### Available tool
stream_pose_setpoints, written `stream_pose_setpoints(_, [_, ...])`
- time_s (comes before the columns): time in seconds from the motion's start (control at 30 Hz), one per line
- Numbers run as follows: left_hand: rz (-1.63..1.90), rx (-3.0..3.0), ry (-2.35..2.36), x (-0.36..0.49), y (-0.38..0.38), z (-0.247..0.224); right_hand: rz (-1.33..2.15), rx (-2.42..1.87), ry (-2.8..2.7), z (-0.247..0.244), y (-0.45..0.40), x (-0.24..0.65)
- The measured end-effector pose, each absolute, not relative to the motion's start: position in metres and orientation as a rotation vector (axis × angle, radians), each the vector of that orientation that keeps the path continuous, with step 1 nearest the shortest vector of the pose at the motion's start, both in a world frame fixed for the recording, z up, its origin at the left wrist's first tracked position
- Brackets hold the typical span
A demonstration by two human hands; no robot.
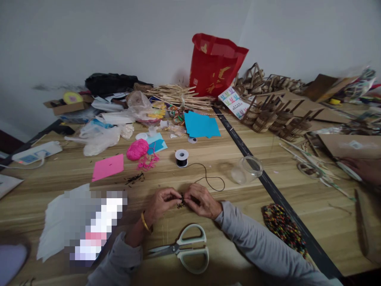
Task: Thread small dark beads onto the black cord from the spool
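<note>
My left hand (163, 201) and my right hand (200, 200) meet over the wooden table, fingertips pinched on a small dark beaded piece (180, 201) between them. Its details are too small to make out. Black cord (206, 171) curls on the wood just beyond my right hand and runs to a white-rimmed spool (181, 157). Below my hands lie scissors (184, 249) with pale handles, blades pointing left. Short dark bits (135, 178) are scattered to the upper left of my left hand.
A clear jar (248, 170) lies right of the cord. Multicoloured bead strands (282, 228) rest beside my right forearm. Pink yarn (137, 149), a pink sheet (108, 167) and blue sheets (202, 124) sit further back. Another person's hand (360, 169) is at the far right.
</note>
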State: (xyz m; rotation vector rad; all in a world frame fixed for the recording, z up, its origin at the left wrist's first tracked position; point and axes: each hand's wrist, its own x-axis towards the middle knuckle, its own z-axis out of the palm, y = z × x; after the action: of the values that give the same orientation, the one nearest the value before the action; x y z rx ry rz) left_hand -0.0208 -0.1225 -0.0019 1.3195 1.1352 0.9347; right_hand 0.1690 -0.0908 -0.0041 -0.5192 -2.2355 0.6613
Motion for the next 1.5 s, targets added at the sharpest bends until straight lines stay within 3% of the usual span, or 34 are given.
stream_pose_setpoints(1.5, [0.948,1.322,1.117,-0.0166,-0.1226,0.0010,0.639,-0.508,-2.251,-0.0060,-0.0902,0.1690])
